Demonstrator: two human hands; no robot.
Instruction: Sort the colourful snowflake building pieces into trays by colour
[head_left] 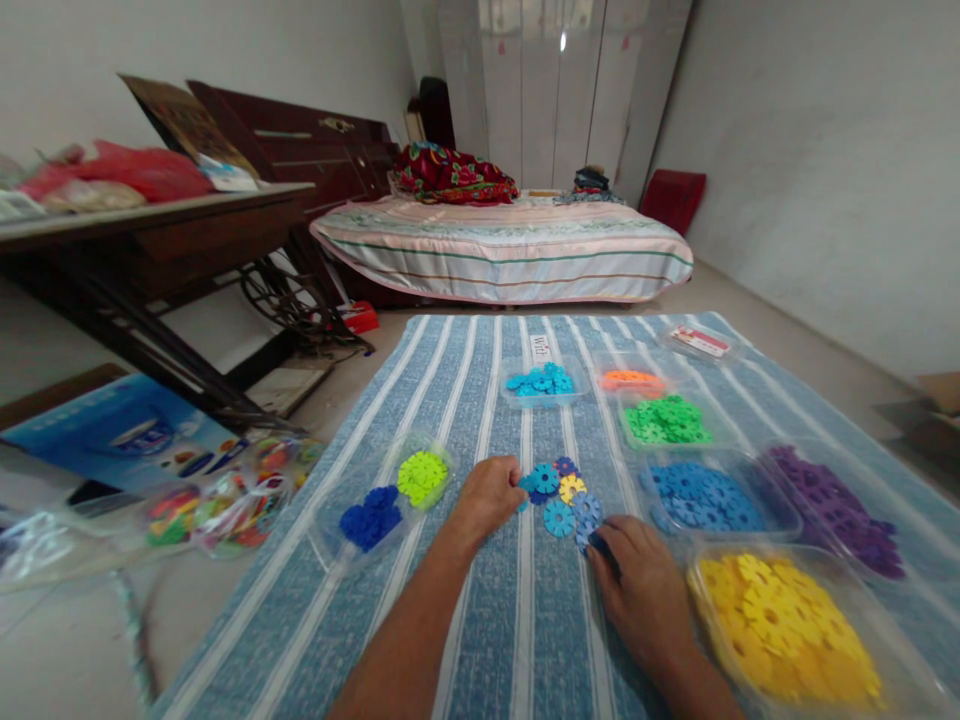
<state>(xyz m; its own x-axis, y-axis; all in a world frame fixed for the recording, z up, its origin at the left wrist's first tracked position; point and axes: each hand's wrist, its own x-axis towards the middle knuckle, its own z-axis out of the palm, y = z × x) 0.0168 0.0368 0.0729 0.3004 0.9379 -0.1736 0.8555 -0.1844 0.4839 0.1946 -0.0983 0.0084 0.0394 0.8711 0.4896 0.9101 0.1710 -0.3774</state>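
Between my hands on the striped cloth, several notched plastic snowflake discs form a cluster: a teal disc [545, 478], a yellow disc [571, 488], a light-blue disc [559, 518] and periwinkle-blue ones [587, 511]. My left hand [489, 497] is closed in a pinch at the cluster's left edge, on a teal disc mostly hidden by the fingers. At the lower right edge, my right hand [643, 578] has thumb and fingers closed around a blue disc [583, 537], partly covered. Whether all the discs are joined cannot be made out.
Clear tubs hold yellow discs [787, 625], purple discs [832, 510], blue discs [705, 497], green discs [667, 420], orange discs [632, 381] and sky-blue discs [544, 380]. Left, a tub holds dark-blue discs [371, 517] and lime discs [422, 478]. A bed [502, 250] stands beyond.
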